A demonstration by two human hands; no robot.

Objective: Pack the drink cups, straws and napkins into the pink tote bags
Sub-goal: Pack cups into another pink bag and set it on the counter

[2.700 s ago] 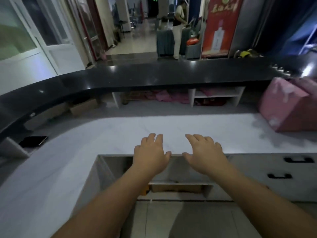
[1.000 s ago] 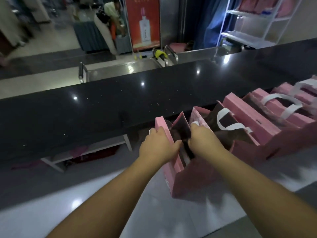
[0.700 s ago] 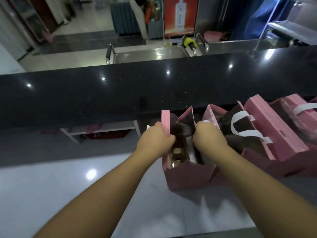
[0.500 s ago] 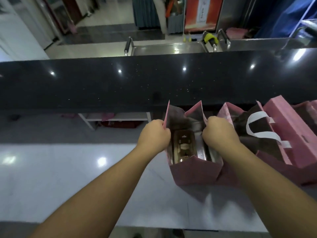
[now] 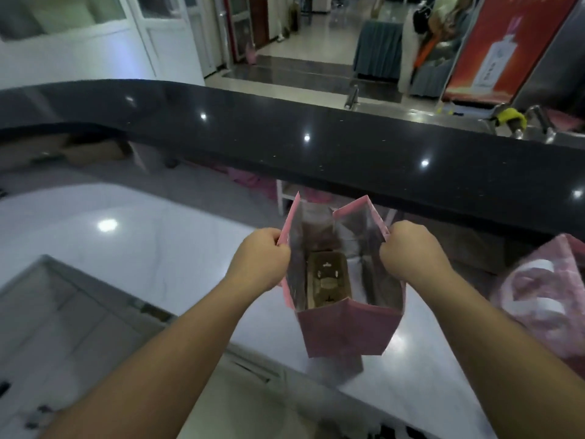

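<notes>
The pink bag (image 5: 345, 331) stands open on the white table (image 5: 152, 248). The left hand (image 5: 258, 259) pinches its left rim, the right hand (image 5: 411, 258) pinches the right rim, fingers curled, both arms stretched forward.

2 pink tote bags: 1 open at centre (image 5: 345, 331), 1 at right edge (image 5: 550, 299). 1 brown cardboard cup carrier (image 5: 329, 282) inside the centre bag. 2 hands: left (image 5: 258, 263), right (image 5: 411, 255).
</notes>
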